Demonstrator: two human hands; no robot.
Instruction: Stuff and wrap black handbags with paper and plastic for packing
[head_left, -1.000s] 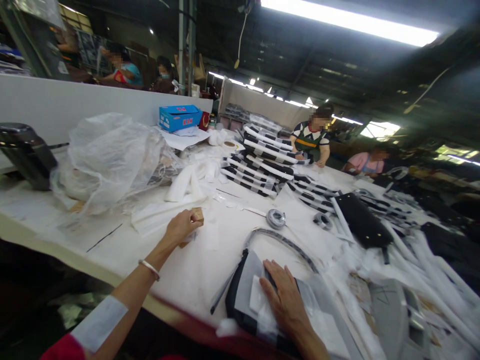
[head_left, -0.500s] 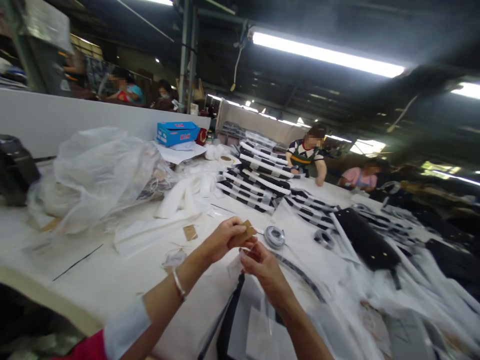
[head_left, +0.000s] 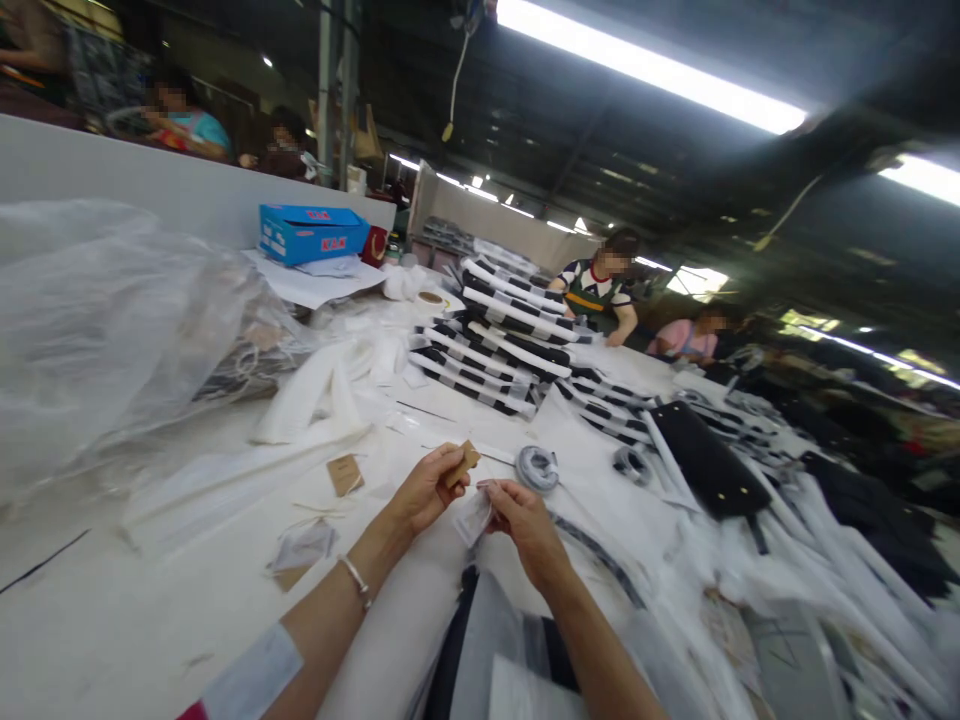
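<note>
Between the thumb and fingers of my left hand is a small brown cardboard tag. Just to its right, my right hand pinches a small clear plastic packet; its contents are too blurred to tell. Below both hands lies a black-and-grey item in clear plastic, partly hidden by my right forearm. Left of my hands, another brown tag rests on the white table. Near it lies a second small clear packet with a piece of brown card under it.
Stacked black-and-white striped pieces stand ahead. Grey coils and a black padded piece lie rightward. Clear plastic sheeting is heaped at left, near a blue box. A co-worker stands across the table.
The view has shifted, so the table items appear farther left. My hands have moved slightly apart, and the small packet in my right hand shows more clearly.
</note>
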